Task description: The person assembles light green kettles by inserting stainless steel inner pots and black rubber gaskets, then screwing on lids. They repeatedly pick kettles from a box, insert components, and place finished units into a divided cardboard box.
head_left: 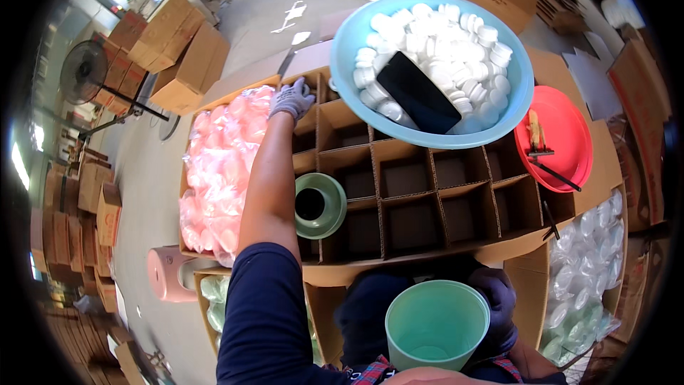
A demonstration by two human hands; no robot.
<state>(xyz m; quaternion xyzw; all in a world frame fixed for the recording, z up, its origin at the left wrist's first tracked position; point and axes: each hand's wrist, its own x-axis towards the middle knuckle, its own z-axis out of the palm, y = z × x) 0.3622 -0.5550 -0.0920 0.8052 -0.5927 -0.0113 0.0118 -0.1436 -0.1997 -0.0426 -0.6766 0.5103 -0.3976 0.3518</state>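
Note:
My left hand (292,98), in a pale grey glove, reaches to the far left corner of a divided carton (385,248). Its fingers look slightly apart over the cardboard edge; their tips are partly hidden, and I see nothing held. Below the forearm's right side, a green flanged piece with a dark round opening (331,207) sits in a front-left compartment. A mint green cup (436,321) stands open-end up at my lap, seemingly empty. Against its right side my right hand (496,306), in a shadowed dark glove, is curled, with fingers partly hidden.
A blue basin (524,93) of white caps, with a black phone (418,93) on top, rests over the carton's far side. Beside it is a red basin (570,139) with a tool. Bagged pink pieces (221,164) fill the left box. A fan (84,73) stands far left.

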